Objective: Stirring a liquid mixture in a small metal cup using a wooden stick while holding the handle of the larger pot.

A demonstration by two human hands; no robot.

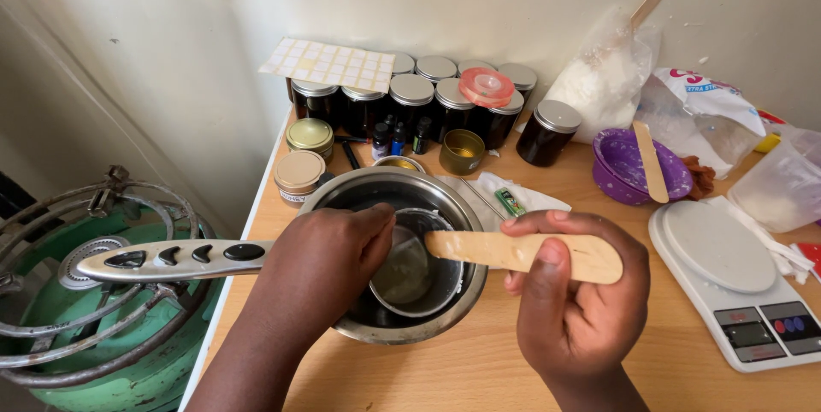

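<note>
A desk (pixel 479 369) is carrying a steel pot (pixel 453 309) near its left edge, a smaller cup (pixel 415 271) sitting inside. The left hand (pixel 321 262) is curling over the cup's rim, gripping it. The right hand (pixel 573 301) is pinching a wooden stick (pixel 505 249), its tip reaching over the cup.

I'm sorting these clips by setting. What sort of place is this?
Probably a home craft corner, perhaps for making candles or balms: dark lidded jars against the wall, a kitchen scale, and a gas cylinder with a burner beside the wooden table.
</note>
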